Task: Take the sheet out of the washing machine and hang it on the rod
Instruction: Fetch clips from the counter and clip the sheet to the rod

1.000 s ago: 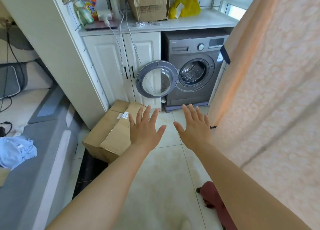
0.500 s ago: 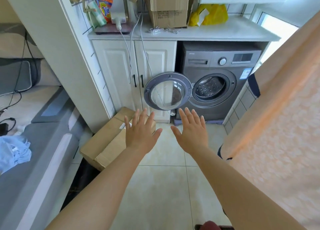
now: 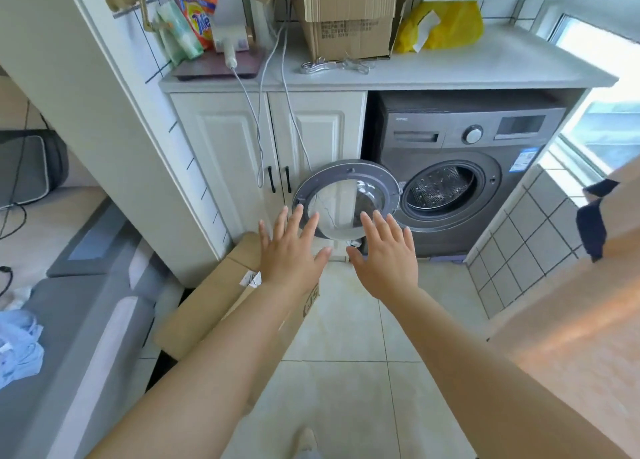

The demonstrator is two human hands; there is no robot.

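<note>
Hanging at the right edge of the view, a peach patterned sheet (image 3: pixel 571 320) with a dark trim drapes down near the camera; what carries it is out of sight. The grey washing machine (image 3: pixel 460 168) stands far right under the white worktop (image 3: pixel 450 71), its round door (image 3: pixel 346 200) swung open to the left and the steel drum (image 3: pixel 440 188) bare. Both hands reach forward, fingers spread and straight, holding nothing: the left hand (image 3: pixel 291 251) over a cardboard box (image 3: pixel 207 306) on the tiled floor (image 3: pixel 346 372), the right hand (image 3: pixel 386 254) just beside it.
</note>
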